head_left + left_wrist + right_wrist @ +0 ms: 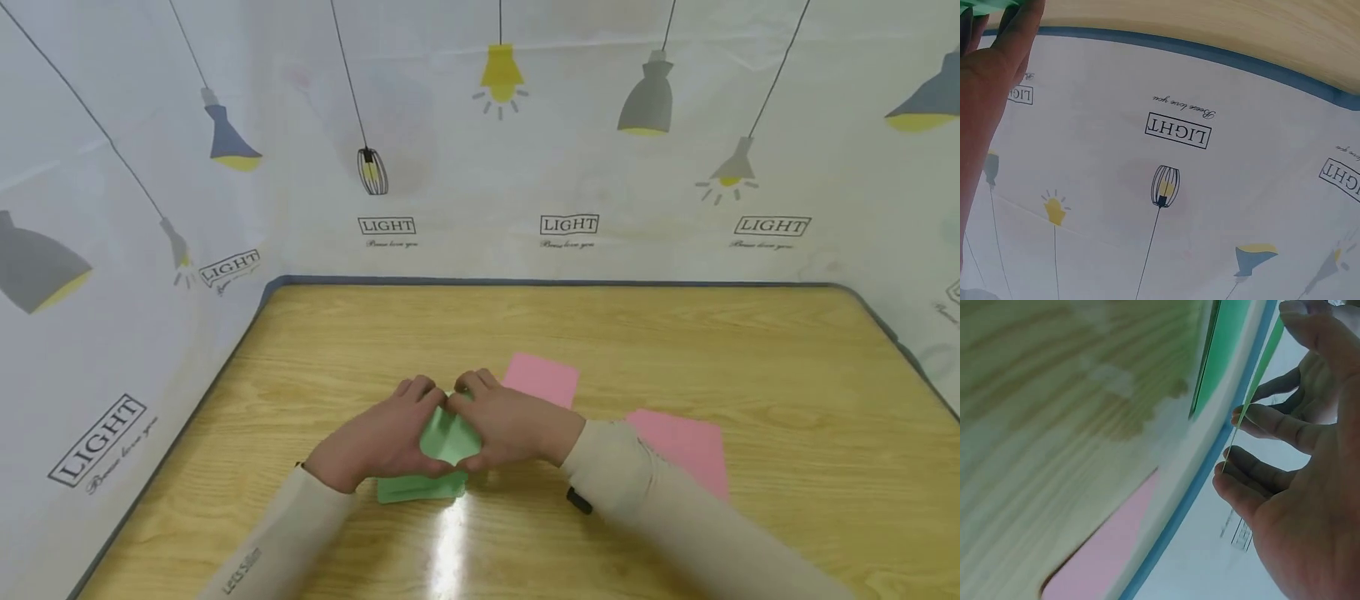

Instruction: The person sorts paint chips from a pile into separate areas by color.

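Both hands pinch one light green sheet of paper (452, 437) between them, held up off the table. My left hand (382, 437) has it from the left and my right hand (517, 417) from the right, with the fingertips of the two hands close together. Below them more green paper (420, 489) lies on the table, partly covered by the left hand. Seen edge-on in the right wrist view, the held sheet (1266, 362) is a thin strip at the fingertips. Only a corner of green (985, 6) shows in the left wrist view.
Two pink sheets lie to the right on the wooden table (675, 350): one pink sheet (543, 379) behind the right hand, another pink sheet (690, 446) partly under the right forearm's line of sight. A white lamp-printed curtain (465, 167) stands around the table's blue edge.
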Demonstrator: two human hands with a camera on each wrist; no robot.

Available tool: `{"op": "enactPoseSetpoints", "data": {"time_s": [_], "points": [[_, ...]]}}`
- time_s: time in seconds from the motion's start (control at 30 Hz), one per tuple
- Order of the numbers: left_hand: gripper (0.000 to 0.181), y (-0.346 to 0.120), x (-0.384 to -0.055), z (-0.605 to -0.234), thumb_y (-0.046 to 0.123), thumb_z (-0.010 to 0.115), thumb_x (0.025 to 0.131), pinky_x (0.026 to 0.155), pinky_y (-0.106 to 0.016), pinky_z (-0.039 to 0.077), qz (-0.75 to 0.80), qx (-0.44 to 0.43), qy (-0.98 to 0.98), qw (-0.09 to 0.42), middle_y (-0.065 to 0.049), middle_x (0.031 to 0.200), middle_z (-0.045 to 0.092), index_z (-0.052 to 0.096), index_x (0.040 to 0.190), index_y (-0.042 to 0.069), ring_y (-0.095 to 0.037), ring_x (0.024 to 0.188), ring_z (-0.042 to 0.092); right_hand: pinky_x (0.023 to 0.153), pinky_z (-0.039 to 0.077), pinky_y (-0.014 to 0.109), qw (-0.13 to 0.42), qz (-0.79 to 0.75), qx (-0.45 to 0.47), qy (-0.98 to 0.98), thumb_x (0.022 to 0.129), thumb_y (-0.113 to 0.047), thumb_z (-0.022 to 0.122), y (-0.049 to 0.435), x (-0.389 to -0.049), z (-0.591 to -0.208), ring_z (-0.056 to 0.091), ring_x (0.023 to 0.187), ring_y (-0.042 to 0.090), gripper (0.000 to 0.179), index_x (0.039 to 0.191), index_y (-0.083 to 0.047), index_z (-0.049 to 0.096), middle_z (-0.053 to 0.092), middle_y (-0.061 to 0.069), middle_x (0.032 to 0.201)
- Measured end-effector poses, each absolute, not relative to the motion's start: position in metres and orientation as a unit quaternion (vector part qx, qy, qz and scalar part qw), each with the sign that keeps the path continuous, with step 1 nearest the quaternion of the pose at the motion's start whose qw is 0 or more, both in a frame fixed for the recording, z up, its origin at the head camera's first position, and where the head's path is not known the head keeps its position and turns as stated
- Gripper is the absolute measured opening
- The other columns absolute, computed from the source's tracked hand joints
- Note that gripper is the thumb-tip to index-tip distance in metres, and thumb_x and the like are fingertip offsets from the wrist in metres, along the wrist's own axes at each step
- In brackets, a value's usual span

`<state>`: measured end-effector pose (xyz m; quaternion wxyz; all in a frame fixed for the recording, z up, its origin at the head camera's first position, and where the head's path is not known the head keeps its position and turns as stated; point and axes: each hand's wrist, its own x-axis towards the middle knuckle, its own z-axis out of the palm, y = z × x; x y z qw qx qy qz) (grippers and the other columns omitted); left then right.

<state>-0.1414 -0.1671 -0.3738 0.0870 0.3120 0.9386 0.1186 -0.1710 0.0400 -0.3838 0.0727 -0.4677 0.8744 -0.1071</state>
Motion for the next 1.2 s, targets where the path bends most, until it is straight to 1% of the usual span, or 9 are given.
{"op": "enactPoseSetpoints", "data": {"time_s": [0.17,0.33,0.47,0.6,0.73,0.83,1.0,1.1,1.2], "points": [[0.072,-0.180,-0.134,-0.379,0.045,0.080,0.077,0.084,-0.037,0.049,0.126,0.303,0.940,0.095,-0.011,0.124,0.043,0.051,0.125,0.001,-0.025,0.108,0.045,0.089,0.046,0.025,0.089,-0.080,-0.466,0.877,0.082,-0.047,0.074,0.022,-0.168,-0.390,0.040,0.122,0.024,0.074,0.141,-0.011,0.045,0.041,0.012,0.137],[0.075,-0.181,-0.134,-0.388,0.044,0.082,0.075,0.082,-0.039,0.050,0.136,0.297,0.939,0.111,-0.011,0.125,0.043,0.050,0.127,0.001,-0.026,0.109,0.045,0.085,0.048,0.025,0.114,-0.061,-0.445,0.886,0.080,-0.047,0.077,0.015,-0.164,-0.397,0.040,0.121,0.023,0.081,0.144,-0.012,0.042,0.040,0.012,0.137],[0.073,-0.179,-0.135,-0.391,0.041,0.084,0.073,0.084,-0.039,0.050,0.128,0.298,0.939,0.111,-0.012,0.124,0.044,0.052,0.125,0.002,-0.027,0.110,0.045,0.086,0.048,0.026,0.104,-0.043,-0.446,0.888,0.080,-0.048,0.076,0.014,-0.160,-0.399,0.041,0.120,0.025,0.080,0.142,-0.010,0.044,0.042,0.014,0.136],[0.068,-0.178,-0.136,-0.389,0.039,0.085,0.075,0.087,-0.041,0.048,0.116,0.301,0.941,0.108,-0.011,0.122,0.043,0.053,0.122,0.002,-0.029,0.112,0.044,0.085,0.048,0.025,0.088,-0.022,-0.453,0.887,0.083,-0.049,0.073,0.013,-0.157,-0.397,0.042,0.119,0.024,0.076,0.141,-0.008,0.045,0.042,0.014,0.135],[0.063,-0.179,-0.136,-0.387,0.037,0.084,0.077,0.087,-0.041,0.048,0.121,0.307,0.938,0.104,-0.009,0.120,0.042,0.054,0.119,0.001,-0.029,0.110,0.044,0.085,0.048,0.025,0.085,-0.018,-0.457,0.885,0.086,-0.049,0.070,0.013,-0.157,-0.397,0.042,0.121,0.025,0.075,0.142,-0.008,0.043,0.041,0.013,0.136],[0.062,-0.180,-0.136,-0.387,0.037,0.084,0.077,0.086,-0.039,0.048,0.128,0.307,0.937,0.106,-0.009,0.119,0.041,0.054,0.118,0.002,-0.027,0.107,0.044,0.090,0.047,0.026,0.084,-0.022,-0.460,0.884,0.086,-0.048,0.070,0.013,-0.157,-0.398,0.040,0.125,0.025,0.076,0.144,-0.008,0.041,0.040,0.013,0.138],[0.061,-0.180,-0.135,-0.387,0.037,0.083,0.078,0.084,-0.037,0.048,0.136,0.299,0.937,0.116,-0.008,0.119,0.040,0.053,0.118,0.002,-0.025,0.106,0.042,0.099,0.041,0.029,0.069,-0.017,-0.469,0.881,0.087,-0.050,0.069,0.015,-0.157,-0.400,0.039,0.127,0.026,0.076,0.143,-0.008,0.042,0.041,0.013,0.139],[0.060,-0.180,-0.136,-0.388,0.037,0.084,0.078,0.084,-0.038,0.048,0.136,0.298,0.938,0.117,-0.007,0.117,0.041,0.054,0.117,0.002,-0.025,0.105,0.042,0.104,0.037,0.031,0.059,-0.011,-0.474,0.879,0.087,-0.051,0.068,0.016,-0.157,-0.401,0.039,0.129,0.026,0.075,0.143,-0.008,0.043,0.042,0.012,0.139],[0.057,-0.181,-0.140,-0.389,0.037,0.084,0.076,0.084,-0.038,0.047,0.138,0.297,0.938,0.113,-0.005,0.113,0.042,0.055,0.112,0.003,-0.024,0.103,0.043,0.110,0.030,0.034,0.043,-0.001,-0.480,0.876,0.086,-0.054,0.067,0.019,-0.157,-0.402,0.038,0.131,0.027,0.071,0.138,-0.008,0.048,0.043,0.012,0.139]]}}
